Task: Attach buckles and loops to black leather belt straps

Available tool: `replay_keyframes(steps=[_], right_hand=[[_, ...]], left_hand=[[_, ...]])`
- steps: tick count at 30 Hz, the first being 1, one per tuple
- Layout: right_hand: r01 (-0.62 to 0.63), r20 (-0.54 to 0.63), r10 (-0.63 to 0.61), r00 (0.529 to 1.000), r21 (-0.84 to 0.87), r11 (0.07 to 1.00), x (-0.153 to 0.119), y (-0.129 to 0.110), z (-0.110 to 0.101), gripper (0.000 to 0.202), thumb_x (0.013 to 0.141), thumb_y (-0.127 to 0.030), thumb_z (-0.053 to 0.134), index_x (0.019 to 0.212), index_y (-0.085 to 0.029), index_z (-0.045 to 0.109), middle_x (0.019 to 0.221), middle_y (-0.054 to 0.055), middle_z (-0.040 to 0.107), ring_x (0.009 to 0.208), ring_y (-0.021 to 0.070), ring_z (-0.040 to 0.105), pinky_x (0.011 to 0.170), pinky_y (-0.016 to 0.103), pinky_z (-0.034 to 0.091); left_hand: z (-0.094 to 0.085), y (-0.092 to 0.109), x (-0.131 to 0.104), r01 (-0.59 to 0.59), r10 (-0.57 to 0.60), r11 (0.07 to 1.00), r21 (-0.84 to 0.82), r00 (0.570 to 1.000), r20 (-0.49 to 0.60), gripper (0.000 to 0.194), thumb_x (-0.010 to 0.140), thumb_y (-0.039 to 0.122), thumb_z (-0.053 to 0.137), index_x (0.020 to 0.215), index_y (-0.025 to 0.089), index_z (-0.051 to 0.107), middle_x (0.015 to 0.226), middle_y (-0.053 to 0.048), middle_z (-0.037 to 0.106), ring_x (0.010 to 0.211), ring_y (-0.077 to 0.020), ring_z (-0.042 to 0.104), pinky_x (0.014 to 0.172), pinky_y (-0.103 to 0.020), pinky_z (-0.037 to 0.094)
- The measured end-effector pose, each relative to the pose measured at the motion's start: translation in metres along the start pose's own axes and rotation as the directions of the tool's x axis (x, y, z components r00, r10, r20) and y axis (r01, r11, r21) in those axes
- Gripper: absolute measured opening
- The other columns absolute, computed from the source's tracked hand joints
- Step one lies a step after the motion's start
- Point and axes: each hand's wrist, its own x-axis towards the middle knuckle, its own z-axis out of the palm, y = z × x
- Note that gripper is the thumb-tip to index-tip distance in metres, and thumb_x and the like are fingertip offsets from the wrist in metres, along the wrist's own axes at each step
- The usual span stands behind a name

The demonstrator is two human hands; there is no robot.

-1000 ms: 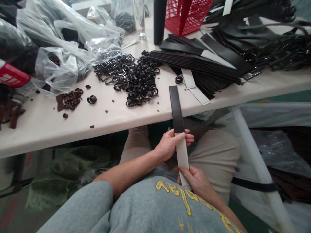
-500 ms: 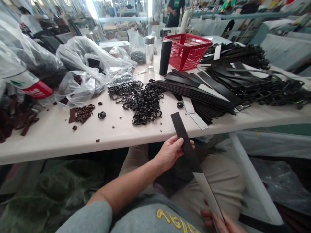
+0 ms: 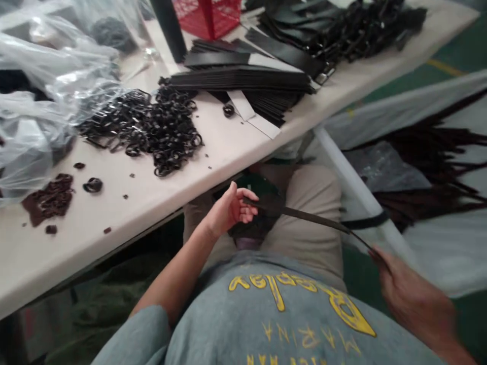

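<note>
A black leather strap (image 3: pixel 315 218) stretches across above my lap, turned nearly edge-on. My right hand (image 3: pixel 414 294), partly blurred, is closed on its right end. At the strap's other end, my left hand (image 3: pixel 236 210) has its thumb raised and its fingers loosely curled and apart. The strap's end touches or lies just in front of those fingers; I cannot tell which. On the table lies a stack of black straps (image 3: pixel 243 78), with small black loops (image 3: pixel 173 132) heaped to its left.
Metal buckles (image 3: pixel 117 116) lie beside the loops, near clear plastic bags (image 3: pixel 34 137). Brown loops (image 3: pixel 53 197) sit further left. A red basket (image 3: pixel 208 17) and a dark bottle (image 3: pixel 169 30) stand behind. The table edge (image 3: pixel 160 203) crosses in front of me; a white-railed bin (image 3: pixel 350 172) is at right.
The strap has swung from a slant, flat face showing, to nearly level and edge-on. My right hand has moved right and up with it; my left fingers have loosened. The view has tilted down.
</note>
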Motion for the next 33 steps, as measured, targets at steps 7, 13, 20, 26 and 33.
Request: replay_keyframes(steps=[7, 13, 20, 26, 33], right_hand=[[0.085, 0.107, -0.085, 0.991, 0.013, 0.996, -0.015, -0.015, -0.001, 0.041, 0.098, -0.021, 0.041, 0.131, -0.012, 0.063, 0.12, 0.02, 0.072, 0.106, 0.0288, 0.07, 0.094, 0.037, 0.05], [0.211, 0.06, -0.232, 0.971, 0.249, 0.945, -0.014, -0.02, 0.001, 0.054, 0.096, -0.037, 0.059, 0.143, -0.013, 0.05, 0.14, 0.022, 0.059, 0.131, 0.0285, 0.056, 0.113, 0.037, 0.039], [0.348, -0.238, -0.263, 0.935, 0.475, 0.808, 0.044, -0.104, 0.004, 0.05, 0.095, -0.047, 0.062, 0.136, -0.02, 0.057, 0.129, 0.014, 0.068, 0.116, 0.0274, 0.066, 0.102, 0.042, 0.052], [0.387, -0.235, -0.311, 0.921, 0.635, 0.669, 0.069, -0.167, 0.014, 0.036, 0.094, -0.046, 0.063, 0.12, -0.02, 0.066, 0.11, 0.01, 0.075, 0.1, 0.0252, 0.071, 0.09, 0.04, 0.058], [0.39, -0.22, -0.326, 0.92, 0.617, 0.683, 0.07, -0.173, 0.018, 0.026, 0.093, -0.039, 0.066, 0.109, -0.019, 0.069, 0.099, 0.008, 0.076, 0.089, 0.0233, 0.072, 0.079, 0.036, 0.058]], left_hand=[[-0.013, -0.022, -0.016, 0.053, 0.009, 0.921, 0.387, 0.988, -0.155, 0.039, 0.075, 0.038, 0.079, 0.108, 0.018, 0.069, 0.085, -0.001, 0.071, 0.064, -0.0118, 0.068, 0.061, -0.02, 0.054], [-0.006, -0.031, -0.017, 0.004, 0.087, 0.875, 0.484, 0.982, -0.165, 0.047, 0.077, 0.034, 0.076, 0.119, 0.016, 0.065, 0.078, 0.001, 0.068, 0.064, -0.0124, 0.068, 0.063, -0.021, 0.055], [0.015, -0.054, -0.007, -0.041, 0.067, 0.912, 0.408, 0.996, -0.05, 0.055, 0.082, 0.038, 0.069, 0.132, 0.019, 0.057, 0.08, 0.001, 0.067, 0.068, -0.015, 0.069, 0.066, -0.025, 0.056], [0.017, -0.053, -0.016, -0.088, 0.125, 0.904, 0.419, 0.99, -0.063, 0.052, 0.087, 0.037, 0.064, 0.136, 0.021, 0.056, 0.085, 0.0, 0.065, 0.073, -0.0136, 0.064, 0.074, -0.027, 0.055], [0.009, -0.059, -0.019, -0.125, 0.163, 0.894, 0.43, 0.985, -0.053, 0.055, 0.089, 0.04, 0.064, 0.14, 0.024, 0.055, 0.093, -0.002, 0.065, 0.081, -0.0147, 0.061, 0.076, -0.026, 0.053]])
